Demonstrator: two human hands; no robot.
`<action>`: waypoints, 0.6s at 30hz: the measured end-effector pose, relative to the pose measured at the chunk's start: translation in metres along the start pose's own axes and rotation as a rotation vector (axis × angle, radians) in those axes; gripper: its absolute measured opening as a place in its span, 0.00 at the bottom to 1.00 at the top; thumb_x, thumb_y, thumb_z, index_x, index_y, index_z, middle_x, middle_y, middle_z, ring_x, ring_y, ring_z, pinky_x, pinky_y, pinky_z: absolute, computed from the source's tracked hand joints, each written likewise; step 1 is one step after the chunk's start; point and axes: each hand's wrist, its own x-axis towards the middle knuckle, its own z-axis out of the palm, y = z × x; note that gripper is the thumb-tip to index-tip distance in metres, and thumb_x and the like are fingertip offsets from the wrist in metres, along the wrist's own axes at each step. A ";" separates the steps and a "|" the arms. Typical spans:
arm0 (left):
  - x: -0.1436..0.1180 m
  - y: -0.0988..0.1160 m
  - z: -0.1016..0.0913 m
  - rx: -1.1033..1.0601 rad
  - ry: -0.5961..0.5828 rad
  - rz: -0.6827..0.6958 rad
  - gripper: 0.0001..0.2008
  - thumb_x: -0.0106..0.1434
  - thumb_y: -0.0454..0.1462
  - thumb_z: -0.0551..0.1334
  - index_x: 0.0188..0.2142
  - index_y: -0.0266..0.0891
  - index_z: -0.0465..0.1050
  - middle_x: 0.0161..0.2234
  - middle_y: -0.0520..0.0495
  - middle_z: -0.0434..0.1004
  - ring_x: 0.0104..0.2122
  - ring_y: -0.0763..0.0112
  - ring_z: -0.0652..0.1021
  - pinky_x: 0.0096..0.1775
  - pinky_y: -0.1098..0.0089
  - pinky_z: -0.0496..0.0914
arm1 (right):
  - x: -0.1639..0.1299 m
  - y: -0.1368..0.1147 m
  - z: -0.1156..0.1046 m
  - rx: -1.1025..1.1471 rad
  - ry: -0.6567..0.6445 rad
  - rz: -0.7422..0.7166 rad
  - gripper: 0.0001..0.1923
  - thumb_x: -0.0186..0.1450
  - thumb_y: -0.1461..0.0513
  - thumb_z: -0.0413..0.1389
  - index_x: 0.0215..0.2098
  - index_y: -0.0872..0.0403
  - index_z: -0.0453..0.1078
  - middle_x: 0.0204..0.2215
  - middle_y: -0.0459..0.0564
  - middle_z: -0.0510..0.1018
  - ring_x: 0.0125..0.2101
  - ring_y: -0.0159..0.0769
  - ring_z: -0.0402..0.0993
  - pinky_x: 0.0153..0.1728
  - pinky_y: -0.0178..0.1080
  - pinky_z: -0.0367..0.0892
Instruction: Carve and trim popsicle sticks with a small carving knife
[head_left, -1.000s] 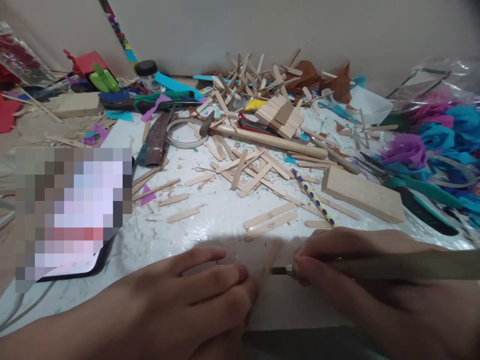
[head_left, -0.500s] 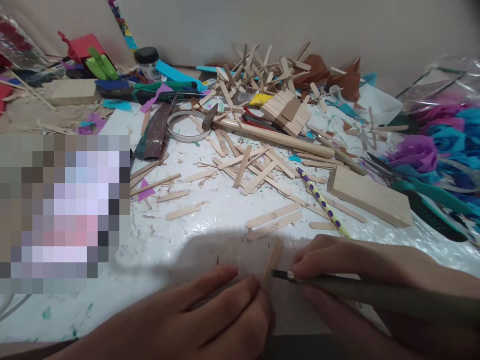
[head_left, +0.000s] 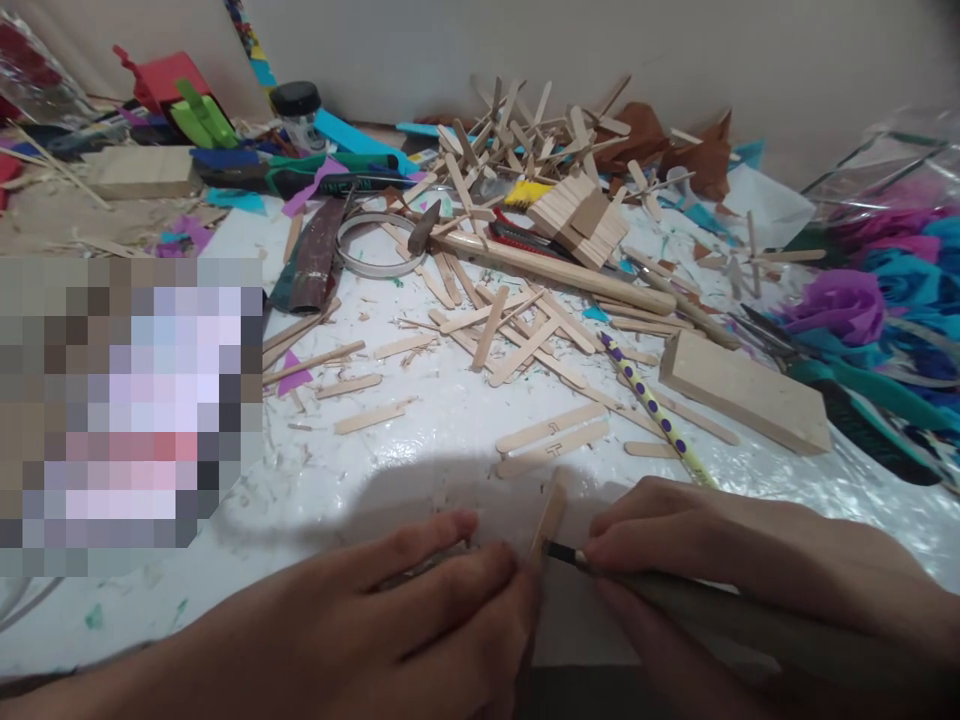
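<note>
My left hand (head_left: 420,610) is closed on a wooden craft stick (head_left: 553,508) near the front of the table, with the stick's upper end sticking out past the fingers. My right hand (head_left: 697,540) grips a carving chisel (head_left: 564,554) with a thick, dull handle. Its short dark blade touches the edge of the craft stick just beside my left fingertips. The lower end of that stick is hidden by my left hand. Just beyond lie two craft sticks (head_left: 551,428) side by side, with small pencilled outlines near their middles.
Behind are a hammer (head_left: 547,262), a pile of craft sticks (head_left: 517,140), a polka-dotted pencil (head_left: 654,405), and a wood block (head_left: 742,390). Green-handled scissors (head_left: 862,400) and paper flowers (head_left: 840,300) lie right. A pixelated area covers the left, near a roll of tape (head_left: 382,245).
The view has shifted slightly. The chisel's blade stays against the craft stick, and both hands have moved only a little.
</note>
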 end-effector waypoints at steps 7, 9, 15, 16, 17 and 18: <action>0.002 0.003 0.003 -0.025 0.005 -0.050 0.13 0.79 0.33 0.58 0.55 0.37 0.79 0.59 0.54 0.82 0.60 0.76 0.77 0.74 0.71 0.50 | -0.004 0.004 0.003 -0.095 -0.005 -0.065 0.14 0.64 0.69 0.54 0.41 0.43 0.71 0.32 0.40 0.85 0.25 0.34 0.82 0.20 0.36 0.69; 0.003 0.002 0.004 -0.030 0.001 -0.064 0.13 0.79 0.34 0.58 0.55 0.37 0.80 0.59 0.55 0.82 0.60 0.76 0.77 0.74 0.72 0.50 | -0.005 0.004 0.003 -0.134 -0.006 -0.063 0.13 0.64 0.68 0.54 0.41 0.43 0.71 0.31 0.40 0.84 0.24 0.33 0.81 0.20 0.36 0.68; 0.003 0.003 0.005 -0.049 0.016 -0.068 0.13 0.79 0.34 0.58 0.55 0.36 0.80 0.59 0.53 0.82 0.59 0.75 0.79 0.73 0.71 0.57 | -0.004 0.006 -0.003 -0.149 -0.049 -0.089 0.13 0.64 0.68 0.55 0.41 0.44 0.73 0.30 0.42 0.83 0.23 0.34 0.80 0.20 0.36 0.68; 0.002 0.004 0.005 -0.056 0.023 -0.074 0.13 0.79 0.34 0.59 0.55 0.35 0.80 0.59 0.52 0.82 0.58 0.75 0.79 0.72 0.71 0.58 | -0.004 0.006 -0.004 -0.128 -0.085 -0.115 0.14 0.64 0.68 0.56 0.42 0.44 0.75 0.31 0.43 0.83 0.24 0.34 0.80 0.20 0.35 0.68; 0.002 0.005 0.005 -0.069 0.029 -0.086 0.13 0.79 0.34 0.59 0.55 0.35 0.80 0.59 0.52 0.82 0.59 0.76 0.79 0.72 0.72 0.59 | -0.006 0.006 -0.004 -0.124 -0.109 -0.128 0.14 0.64 0.68 0.56 0.43 0.44 0.76 0.31 0.43 0.83 0.24 0.35 0.80 0.20 0.35 0.69; 0.002 0.006 0.005 -0.088 0.042 -0.100 0.13 0.79 0.34 0.58 0.56 0.35 0.80 0.59 0.51 0.82 0.59 0.76 0.79 0.72 0.73 0.59 | -0.007 0.005 -0.003 -0.139 -0.113 -0.126 0.13 0.65 0.67 0.57 0.43 0.44 0.77 0.31 0.44 0.83 0.25 0.35 0.80 0.21 0.35 0.70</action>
